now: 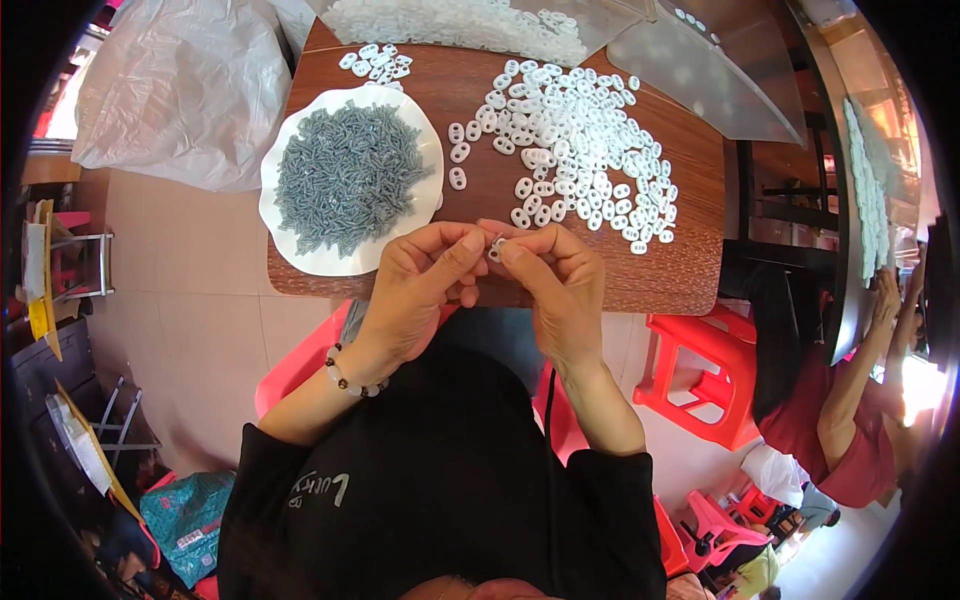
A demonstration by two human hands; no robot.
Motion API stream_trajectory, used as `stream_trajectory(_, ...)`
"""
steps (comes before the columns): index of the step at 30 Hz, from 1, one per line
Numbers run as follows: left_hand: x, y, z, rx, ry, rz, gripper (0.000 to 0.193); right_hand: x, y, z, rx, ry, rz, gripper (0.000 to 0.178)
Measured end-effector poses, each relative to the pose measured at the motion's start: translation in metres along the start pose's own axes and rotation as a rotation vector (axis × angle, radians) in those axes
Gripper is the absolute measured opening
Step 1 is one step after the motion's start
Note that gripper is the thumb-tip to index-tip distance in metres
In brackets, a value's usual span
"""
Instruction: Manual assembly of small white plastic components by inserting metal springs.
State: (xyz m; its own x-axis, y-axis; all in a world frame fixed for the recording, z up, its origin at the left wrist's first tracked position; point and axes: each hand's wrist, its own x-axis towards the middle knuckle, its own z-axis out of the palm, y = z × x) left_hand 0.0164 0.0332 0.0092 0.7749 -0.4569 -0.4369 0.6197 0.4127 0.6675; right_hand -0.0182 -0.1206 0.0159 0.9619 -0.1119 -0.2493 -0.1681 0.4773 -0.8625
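My two hands meet over the near edge of the brown table (690,275), fingertips almost touching. In my right hand (562,285), thumb and forefinger pinch a small white oval piece with two holes (496,248). My left hand (425,280) is closed in a pinch right beside that piece; anything between its fingertips is too small or hidden to make out. Beyond my left hand sits a scalloped white plate (433,170) heaped with small grey rod-like pieces (350,175). Many loose white oval two-hole pieces (565,135) are spread beyond my right hand.
A smaller group of white pieces (378,65) lies behind the plate. Clear bags of white pieces (460,30) line the far edge. A large translucent bag (185,90) is at the far left. Red stools (700,380) stand at right, near another person's arms (850,400).
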Motion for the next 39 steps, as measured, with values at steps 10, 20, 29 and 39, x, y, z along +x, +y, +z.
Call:
stream_trajectory(10,0.003,0.001,0.001,0.067,-0.038,-0.022,0.018,-0.007,-0.007,0.008,-0.256,0.025,-0.189,0.001)
stream_trajectory(20,-0.003,-0.017,-0.011,0.187,-0.065,-0.105,0.024,0.019,-0.010,-0.021,-0.419,0.113,-0.136,0.004)
stream_trajectory(29,-0.021,-0.002,-0.011,0.112,-0.124,-0.184,0.030,0.052,-0.001,-0.013,-1.221,-0.151,-0.690,0.015)
stream_trajectory(39,-0.031,-0.002,-0.024,0.096,-0.052,-0.130,0.020,0.079,0.018,-0.002,-1.348,-0.268,-0.872,0.012)
